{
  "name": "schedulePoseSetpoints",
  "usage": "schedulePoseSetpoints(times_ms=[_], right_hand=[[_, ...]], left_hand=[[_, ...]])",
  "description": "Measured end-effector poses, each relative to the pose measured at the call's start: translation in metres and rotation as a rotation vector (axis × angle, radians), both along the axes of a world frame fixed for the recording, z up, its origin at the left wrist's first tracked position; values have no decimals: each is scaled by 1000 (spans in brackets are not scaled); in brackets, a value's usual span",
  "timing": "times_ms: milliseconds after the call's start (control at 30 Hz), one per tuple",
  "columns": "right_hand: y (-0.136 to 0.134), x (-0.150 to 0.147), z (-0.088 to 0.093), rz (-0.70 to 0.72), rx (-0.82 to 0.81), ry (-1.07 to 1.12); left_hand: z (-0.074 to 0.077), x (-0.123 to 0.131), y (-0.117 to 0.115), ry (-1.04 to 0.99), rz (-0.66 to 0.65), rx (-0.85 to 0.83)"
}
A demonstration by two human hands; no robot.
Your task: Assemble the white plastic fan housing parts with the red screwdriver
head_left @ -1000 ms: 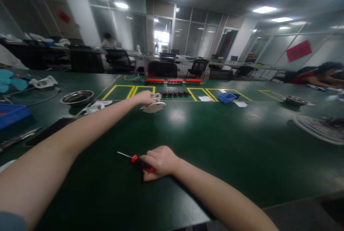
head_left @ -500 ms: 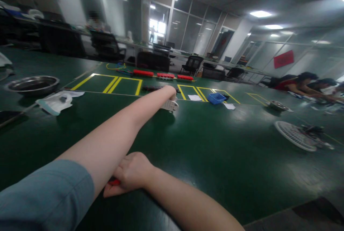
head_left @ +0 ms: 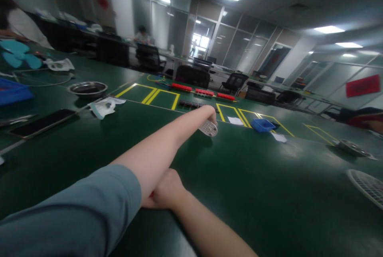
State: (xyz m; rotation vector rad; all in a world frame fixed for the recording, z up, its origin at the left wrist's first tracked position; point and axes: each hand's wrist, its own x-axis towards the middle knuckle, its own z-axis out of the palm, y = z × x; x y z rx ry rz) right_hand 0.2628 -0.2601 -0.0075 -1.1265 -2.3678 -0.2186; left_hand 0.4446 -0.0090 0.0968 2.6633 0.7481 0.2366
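My left arm stretches far across the green table. My left hand grips a white round part near the yellow floor-tape boxes; its fingers are mostly hidden behind the wrist. My right hand lies close to me on the table, fingers curled round a red-handled screwdriver, of which only a red sliver shows beneath my left forearm.
A steel bowl, a white bag and a phone lie at left. A blue tray, red strips, a second bowl and a white fan grille sit further off. People sit at the edges.
My left hand has reached further out with the white part. The view has swung, and my left forearm now covers most of the right hand and screwdriver.
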Motion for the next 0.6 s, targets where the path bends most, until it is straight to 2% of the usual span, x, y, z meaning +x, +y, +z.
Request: schedulePoseSetpoints(times_ms=[167, 267, 333, 433, 467, 533, 600], right_hand=[[-5, 3, 16, -10, -55, 75], [-9, 3, 25, -28, -153, 110], [-11, 4, 30, -45, -211, 132], [-12, 5, 35, -99, -264, 135], [-12, 5, 36, -130, -273, 129], [-11, 5, 36, -198, -284, 123], [-10, 5, 36, -264, -281, 134]], left_hand=[[10, -21, 3, 187, -75, -14], [15, -43, 4, 147, -82, 24], [16, -66, 3, 95, -73, 68], [10, -119, 2, -10, -43, 162], [6, -141, 1, -104, -38, 237], [-6, -190, -1, -221, -54, 308], [-21, -244, -4, -280, -50, 303]])
